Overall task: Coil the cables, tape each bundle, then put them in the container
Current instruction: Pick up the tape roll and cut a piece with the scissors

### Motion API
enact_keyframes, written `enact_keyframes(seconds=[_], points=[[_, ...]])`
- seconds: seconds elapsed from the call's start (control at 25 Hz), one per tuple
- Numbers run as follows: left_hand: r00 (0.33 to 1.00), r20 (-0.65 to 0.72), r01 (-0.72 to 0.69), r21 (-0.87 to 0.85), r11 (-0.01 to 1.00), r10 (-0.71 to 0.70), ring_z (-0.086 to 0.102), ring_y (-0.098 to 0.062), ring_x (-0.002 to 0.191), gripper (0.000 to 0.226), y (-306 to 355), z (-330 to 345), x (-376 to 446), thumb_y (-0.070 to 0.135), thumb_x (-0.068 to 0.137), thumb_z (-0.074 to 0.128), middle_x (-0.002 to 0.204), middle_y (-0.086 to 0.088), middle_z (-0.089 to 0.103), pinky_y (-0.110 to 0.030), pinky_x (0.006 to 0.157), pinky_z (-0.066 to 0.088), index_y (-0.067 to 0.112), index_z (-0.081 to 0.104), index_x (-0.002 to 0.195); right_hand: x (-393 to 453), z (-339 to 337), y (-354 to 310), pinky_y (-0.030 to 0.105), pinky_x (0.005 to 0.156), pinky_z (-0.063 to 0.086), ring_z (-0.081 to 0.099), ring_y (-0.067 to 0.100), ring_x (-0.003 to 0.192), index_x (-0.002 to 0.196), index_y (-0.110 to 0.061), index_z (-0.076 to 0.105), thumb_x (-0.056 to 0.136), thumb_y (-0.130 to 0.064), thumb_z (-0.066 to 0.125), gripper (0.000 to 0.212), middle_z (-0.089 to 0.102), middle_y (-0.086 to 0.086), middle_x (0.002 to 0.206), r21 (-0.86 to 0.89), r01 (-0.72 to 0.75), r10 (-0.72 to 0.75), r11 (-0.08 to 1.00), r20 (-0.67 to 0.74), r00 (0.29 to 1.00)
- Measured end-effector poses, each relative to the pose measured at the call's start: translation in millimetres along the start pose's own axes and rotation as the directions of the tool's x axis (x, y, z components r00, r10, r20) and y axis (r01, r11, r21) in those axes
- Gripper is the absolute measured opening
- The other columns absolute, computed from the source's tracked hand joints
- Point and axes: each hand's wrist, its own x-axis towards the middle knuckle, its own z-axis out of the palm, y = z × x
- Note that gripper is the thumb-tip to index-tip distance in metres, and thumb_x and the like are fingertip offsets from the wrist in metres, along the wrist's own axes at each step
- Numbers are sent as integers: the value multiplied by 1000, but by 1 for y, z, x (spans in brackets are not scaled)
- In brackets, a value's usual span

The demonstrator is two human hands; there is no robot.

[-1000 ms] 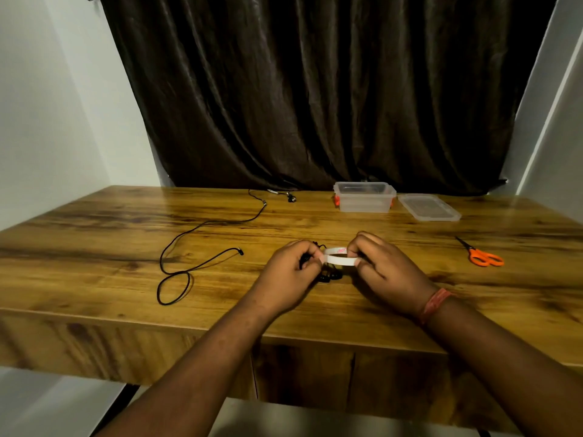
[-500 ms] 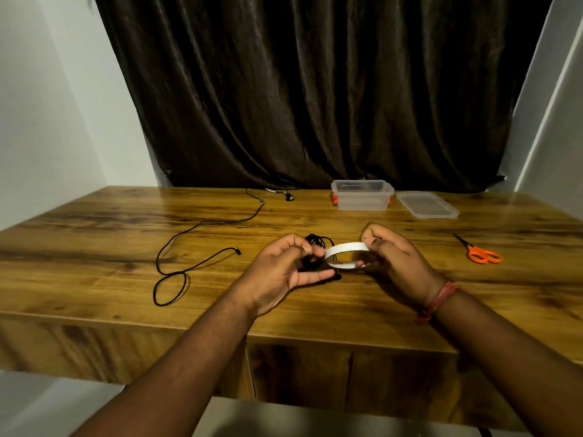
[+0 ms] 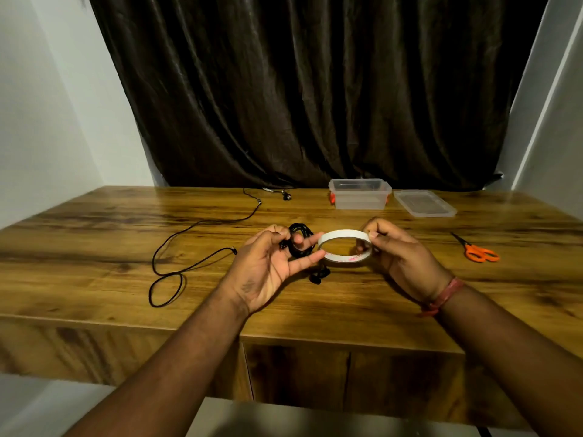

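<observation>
View downward from a head-worn camera over two bare forearms reaching across a wooden table (image 3: 94,263). Left hand (image 3: 268,266) raised just above the tabletop, fingers curled round a small coiled black cable bundle (image 3: 299,242), thumb stretched out to touch the near edge of a white tape roll (image 3: 344,246). Right hand (image 3: 400,253) pinching the far side of that roll between fingertips and thumb; a red band on the wrist. Earbud ends of the bundle (image 3: 318,275) dangling just below the left hand. To the left, well apart, a second black cable (image 3: 189,244) lying loose and uncoiled on the wood. At the far edge, a clear plastic container (image 3: 359,193), open, its lid (image 3: 424,203) flat just beside it on the right. Orange-handled scissors (image 3: 479,252) lying to the right of the hands. Likely risks from here: coil springing loose, since held by only one hand while the tape end is searched for; tape sticking to itself or to fingers; dangling ends left outside the wrap. Surface: glossy wood grain with dark streaks, thick front edge, cabinet doors below. Room: dim, dark pleated curtain (image 3: 315,89) behind the table, pale walls on both sides.
</observation>
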Motion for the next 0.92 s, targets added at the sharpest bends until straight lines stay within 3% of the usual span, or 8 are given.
enact_keyframes(seconds=[0.16, 0.36, 0.48, 0.56, 0.64, 0.72, 0.8, 0.92], points=[[1000, 12, -9, -15, 1000, 9, 62, -43, 115, 15, 1, -2, 1, 9, 95, 46, 85, -15, 58, -58, 88, 54, 8, 49, 80, 0, -6, 5, 29, 77, 51, 54, 23, 85, 95, -4, 55, 80, -43, 73, 45, 55, 15, 90, 68, -43, 38, 997, 82, 996], [999, -28, -28, 7, 1000, 29, 64, -44, 112, 17, 0, -4, 2, 8, 97, 42, 82, -14, 58, -57, 88, 55, 7, 49, 81, 1, -7, 7, 32, 85, 53, 59, 24, 91, 97, -3, 60, 76, -46, 77, 51, 59, 14, 94, -4, -70, 71, 998, 73, 995], [998, -61, -27, 40, 999, 29, 65, -43, 110, 20, 1, -3, 2, 6, 98, 40, 80, -14, 57, -57, 89, 55, 6, 50, 81, -2, -8, 3, 39, 89, 51, 59, 26, 94, 100, -2, 63, 85, -31, 69, 33, 62, 16, 97, -76, -126, 126, 989, -8, 992], [997, -75, -17, 58, 998, 21, 65, -44, 110, 22, 1, -3, 2, 5, 99, 39, 80, -14, 57, -58, 90, 54, 5, 51, 81, -2, -8, -1, 36, 87, 52, 61, 23, 97, 101, -9, 65, 93, -20, 61, 15, 65, 13, 103, -279, -166, 127, 946, -155, 980], [996, -83, -5, 70, 998, 11, 63, -45, 112, 24, 1, -3, 2, 4, 100, 38, 80, -15, 56, -57, 89, 55, 5, 52, 81, -2, -17, -5, 26, 76, 46, 59, 14, 93, 97, -19, 64, 96, -18, 58, 7, 64, 0, 101, -586, -217, -3, 781, -350, 937], [996, -87, 3, 80, 997, 4, 64, -44, 109, 24, 1, -2, 1, 3, 100, 38, 80, -16, 55, -55, 87, 56, 4, 52, 81, -4, -37, -9, 32, 81, 46, 57, 20, 97, 95, -23, 61, 93, -11, 56, 13, 61, 0, 104, -779, -279, -214, 562, -463, 860], [997, -82, 12, 89, 996, -5, 66, -43, 106, 23, 1, -3, 0, 3, 100, 39, 79, -16, 55, -55, 87, 56, 3, 52, 82, -10, -71, -12, 42, 92, 46, 52, 33, 106, 102, -19, 62, 87, -10, 57, 18, 59, 9, 111, -805, -457, -324, 378, -578, 749], [997, -73, 23, 89, 996, -17, 67, -42, 105, 21, 1, -4, -1, 3, 100, 41, 80, -17, 55, -55, 87, 56, 3, 52, 82, -27, -112, -14, 52, 94, 44, 47, 41, 114, 114, -13, 57, 80, -25, 64, 37, 52, 15, 122, -604, -789, -294, 111, -778, 555]])
